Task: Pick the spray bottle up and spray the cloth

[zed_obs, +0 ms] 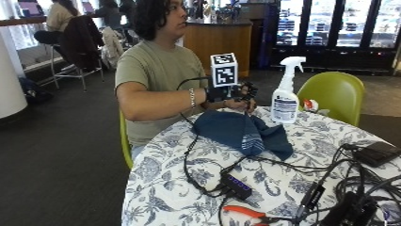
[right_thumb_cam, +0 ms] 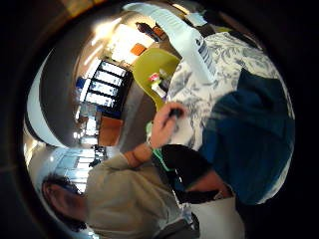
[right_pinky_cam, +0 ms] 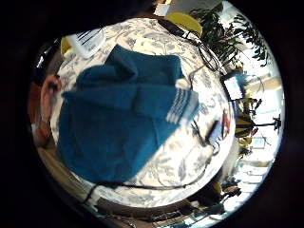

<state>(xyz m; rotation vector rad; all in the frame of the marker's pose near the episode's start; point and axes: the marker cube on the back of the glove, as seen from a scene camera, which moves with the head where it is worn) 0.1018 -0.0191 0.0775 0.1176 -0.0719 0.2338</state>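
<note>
Outside view, seated person's gloved right hand (zed_obs: 236, 95) raised over the blue cloth (zed_obs: 241, 132) on the floral-clothed table (zed_obs: 169, 188), fingers loosely curled, holding nothing, spray bottle (zed_obs: 286, 92) upright just beyond the cloth, untouched.

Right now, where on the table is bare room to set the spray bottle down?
Bare tablecloth lies at the near edge, between the blue cloth and the power strip. The side beyond it is crowded with cables. The spray bottle stands behind the cloth.

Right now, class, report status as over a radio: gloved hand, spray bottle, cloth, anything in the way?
Gloved right hand raised above blue cloth, holding nothing. Spray bottle upright beside cloth, untouched. Path clear; cables lie nearer table front.
</note>
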